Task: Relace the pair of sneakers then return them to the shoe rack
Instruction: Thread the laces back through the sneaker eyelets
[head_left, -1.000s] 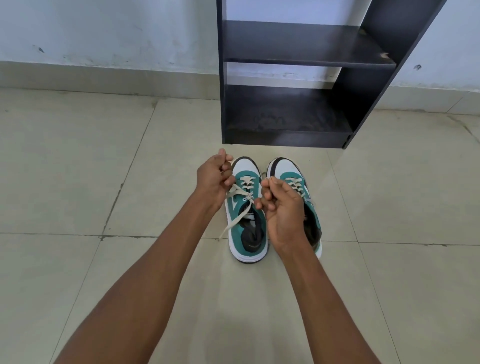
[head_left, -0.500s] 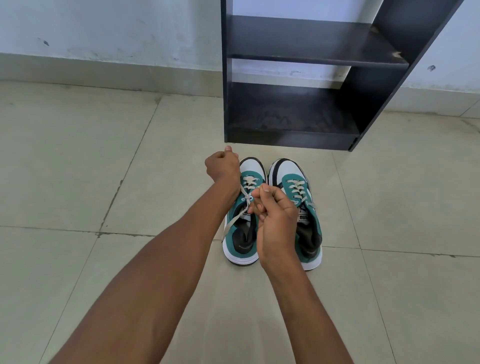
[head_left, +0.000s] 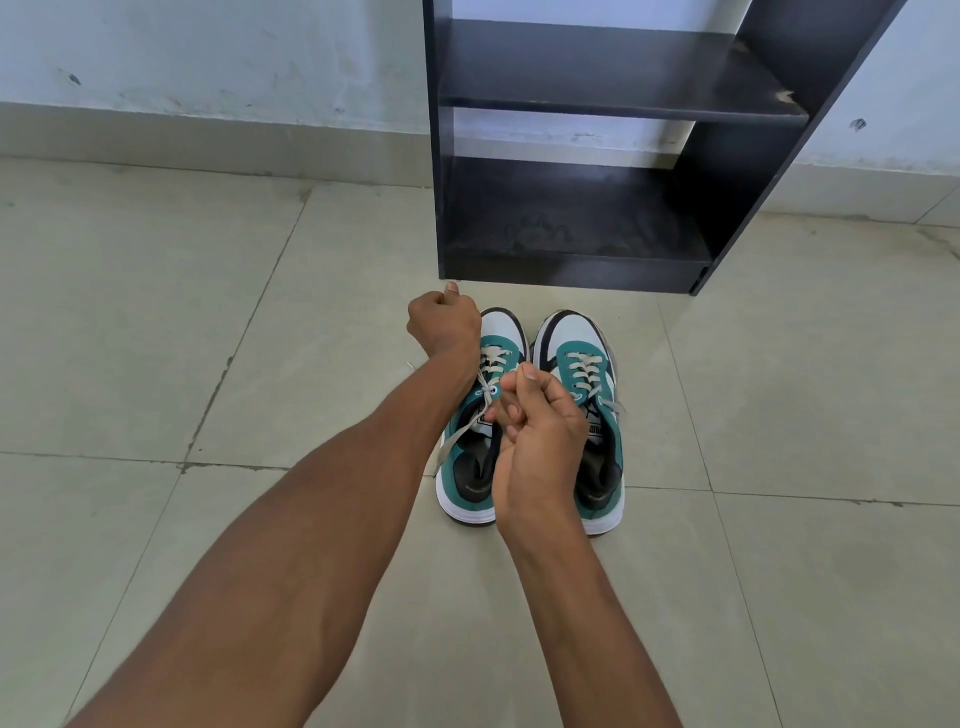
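Observation:
Two teal, white and black sneakers stand side by side on the tiled floor, toes toward the rack. The left sneaker (head_left: 475, 467) has a cream lace (head_left: 485, 387) threaded partway, with one loose end trailing over its left side. My left hand (head_left: 441, 325) is a closed fist beside that shoe's toe, pulling one lace end. My right hand (head_left: 540, 431) hovers over the gap between the shoes, fingers pinched on the other lace end near an upper eyelet. The right sneaker (head_left: 584, 364) is laced; my right hand hides part of it.
A black shoe rack (head_left: 571, 260) with two bare shelves stands against the pale wall just beyond the shoes. Beige floor tiles (head_left: 208, 338) with dark grout lines spread to both sides.
My left fist has moved away from me and left, drawing the lace tight. My right hand has shifted left onto the left sneaker's upper eyelet. The view has tilted slightly.

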